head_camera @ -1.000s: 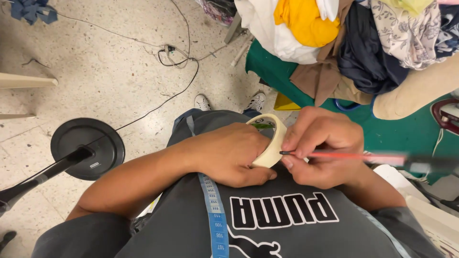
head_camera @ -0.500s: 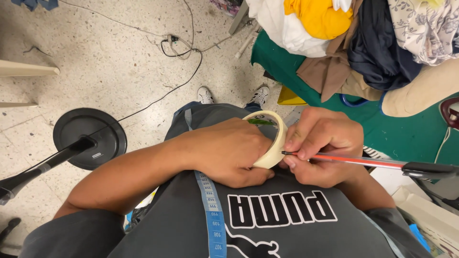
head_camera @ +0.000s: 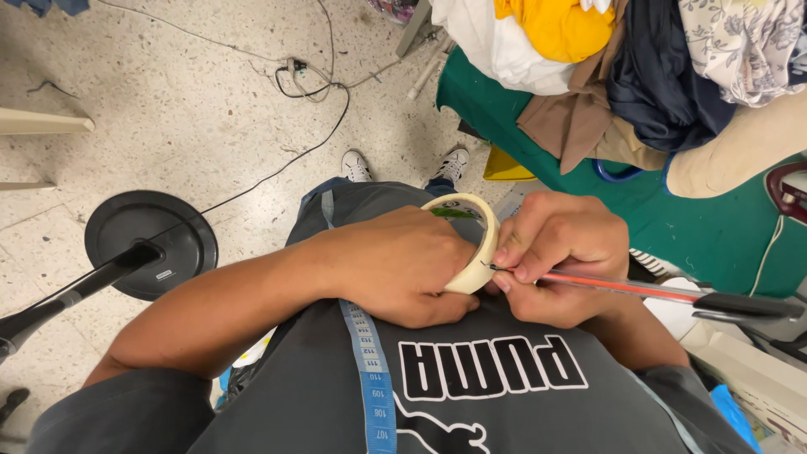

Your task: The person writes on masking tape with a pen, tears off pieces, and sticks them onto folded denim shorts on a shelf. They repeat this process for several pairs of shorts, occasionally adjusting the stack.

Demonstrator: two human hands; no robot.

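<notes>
Your left hand (head_camera: pixel 395 265) wraps shut around the tape roll (head_camera: pixel 471 244), held at your belly. Your right hand (head_camera: pixel 555 252) pinches the long red tool (head_camera: pixel 639 287); its tip touches the roll's right edge, pointing left.

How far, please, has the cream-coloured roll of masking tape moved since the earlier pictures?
No real move: the cream-coloured roll of masking tape sits at the same spot above the printed grey shirt, between left hand and right hand.

One head-worn camera looks steeply down over the chest. It sits close to the left hand (head_camera: pixel 403 269) and right hand (head_camera: pixel 559 252), with the floor (head_camera: pixel 168 101) beyond them.
</notes>
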